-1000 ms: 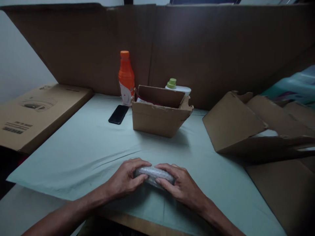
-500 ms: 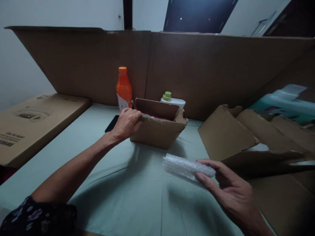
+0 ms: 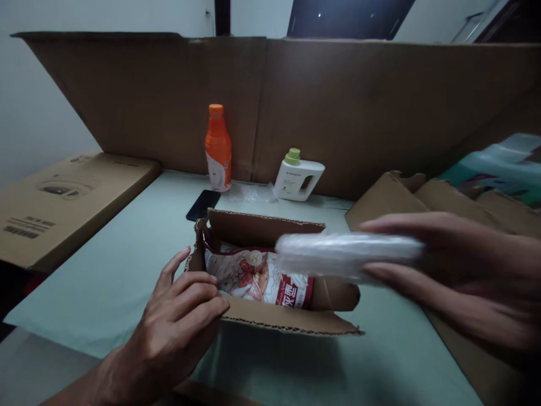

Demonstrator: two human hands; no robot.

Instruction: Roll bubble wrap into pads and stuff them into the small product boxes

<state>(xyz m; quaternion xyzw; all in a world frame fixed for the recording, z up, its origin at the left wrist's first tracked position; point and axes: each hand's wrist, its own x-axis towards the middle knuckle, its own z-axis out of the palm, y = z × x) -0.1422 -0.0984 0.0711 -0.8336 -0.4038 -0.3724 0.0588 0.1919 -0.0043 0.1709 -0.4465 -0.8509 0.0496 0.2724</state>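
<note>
Dim room, white wall (image 3: 42, 84), dark window (image 3: 350, 17) above, tall cardboard screen (image 3: 338, 101) behind pale green tabletop (image 3: 127, 237) — low light.

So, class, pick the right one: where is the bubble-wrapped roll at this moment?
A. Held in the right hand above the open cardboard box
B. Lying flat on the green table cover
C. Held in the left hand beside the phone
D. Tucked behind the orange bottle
A: the right hand grips the bubble-wrapped roll in the air over the open cardboard box, while the left hand rests on the box's near edge.
</note>
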